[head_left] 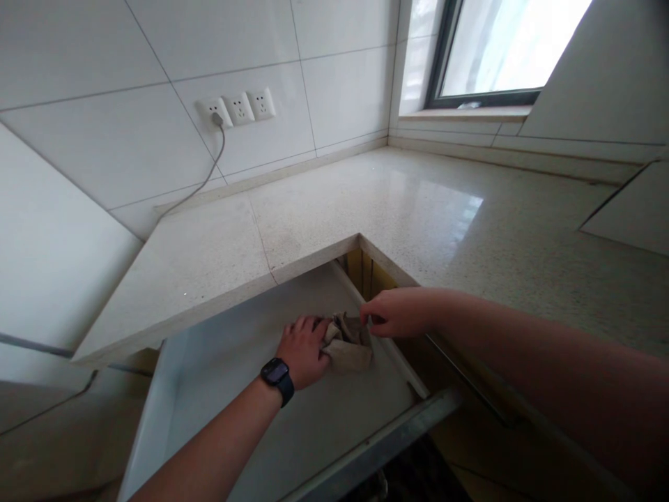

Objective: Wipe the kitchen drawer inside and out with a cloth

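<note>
A crumpled beige-brown cloth [351,354] lies on the floor of a pulled-out white drawer [209,397], towards its right side. My left hand [304,351], with a dark watch on the wrist, grips the cloth's left edge, fingers bent over it and thumb on the near side. At the cloth's right edge is my right hand [394,312], above the drawer's side wall. Its fingers are curled and closed on the raised edge of the cloth; their tips are partly hidden.
A speckled pale countertop [324,202] wraps around the drawer in an L shape. Wall sockets [237,108] hold a plug with a grey cord [212,167]. A window [502,49] is at upper right. The drawer's front panel [387,443] juts out near me.
</note>
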Tool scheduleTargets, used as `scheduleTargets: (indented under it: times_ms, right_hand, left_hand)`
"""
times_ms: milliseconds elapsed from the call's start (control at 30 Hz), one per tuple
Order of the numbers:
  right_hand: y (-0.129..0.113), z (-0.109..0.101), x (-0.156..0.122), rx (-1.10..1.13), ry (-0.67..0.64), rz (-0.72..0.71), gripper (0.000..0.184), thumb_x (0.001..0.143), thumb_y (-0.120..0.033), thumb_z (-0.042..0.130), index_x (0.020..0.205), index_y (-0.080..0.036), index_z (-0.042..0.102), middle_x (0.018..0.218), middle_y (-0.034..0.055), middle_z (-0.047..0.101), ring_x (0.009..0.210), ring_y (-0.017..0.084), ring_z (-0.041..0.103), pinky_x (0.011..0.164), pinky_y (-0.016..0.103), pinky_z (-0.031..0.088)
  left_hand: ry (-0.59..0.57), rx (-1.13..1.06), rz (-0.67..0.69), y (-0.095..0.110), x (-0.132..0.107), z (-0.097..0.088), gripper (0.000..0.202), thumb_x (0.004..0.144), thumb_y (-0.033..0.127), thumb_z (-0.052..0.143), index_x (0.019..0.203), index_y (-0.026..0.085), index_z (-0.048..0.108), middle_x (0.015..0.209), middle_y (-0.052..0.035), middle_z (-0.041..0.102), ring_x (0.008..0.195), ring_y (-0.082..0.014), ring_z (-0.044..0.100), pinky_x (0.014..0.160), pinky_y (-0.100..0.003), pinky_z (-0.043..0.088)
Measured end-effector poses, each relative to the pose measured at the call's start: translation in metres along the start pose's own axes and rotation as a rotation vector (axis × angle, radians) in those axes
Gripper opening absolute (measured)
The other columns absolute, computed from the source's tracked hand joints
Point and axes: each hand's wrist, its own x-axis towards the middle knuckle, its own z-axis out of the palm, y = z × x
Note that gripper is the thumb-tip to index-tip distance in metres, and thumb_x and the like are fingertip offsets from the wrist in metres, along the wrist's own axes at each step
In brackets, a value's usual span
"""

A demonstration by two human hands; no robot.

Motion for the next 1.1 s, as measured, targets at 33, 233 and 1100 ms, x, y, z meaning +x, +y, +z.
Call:
scheduleTargets:
  times_ms: [33, 233, 1100]
  right_hand:
    - [0.001, 0.001, 0.000, -0.003, 0.002, 0.002, 0.030, 0.086, -0.032, 0.056, 0.110, -0.023, 0.070, 0.091, 0.0062, 0.074, 0.077, 0.020, 0.066, 0.064, 0.029, 0.041]
    - [0.001, 0.001, 0.000, -0.002, 0.001, 0.002, 0.031, 0.086, -0.034, 0.056, 0.110, -0.024, 0.071, 0.091, 0.0057, 0.074, 0.077, 0.021, 0.066, 0.063, 0.029, 0.040]
    - [-0.001, -0.001, -0.002, 0.006, -0.035, 0.024, 0.035, 0.087, -0.035, 0.056, 0.118, -0.023, 0.068, 0.097, 0.0071, 0.074, 0.085, 0.022, 0.068, 0.069, 0.030, 0.042]
  left_hand:
    - [-0.003, 0.010, 0.008, -0.001, 0.000, 0.002, 0.068, 0.075, 0.034, 0.063, 0.140, 0.026, 0.048, 0.137, -0.0099, 0.054, 0.129, -0.0352, 0.043, 0.107, -0.057, 0.035]
    - [-0.090, -0.133, 0.120, -0.010, 0.001, 0.014, 0.095, 0.066, 0.064, 0.074, 0.145, 0.021, 0.044, 0.141, -0.0126, 0.053, 0.128, -0.0338, 0.047, 0.110, -0.048, 0.037]
    - [0.067, 0.139, -0.271, -0.063, 0.055, 0.021, 0.050, 0.098, 0.052, 0.043, 0.137, 0.021, 0.048, 0.112, -0.0132, 0.064, 0.103, -0.0297, 0.060, 0.087, -0.041, 0.043]
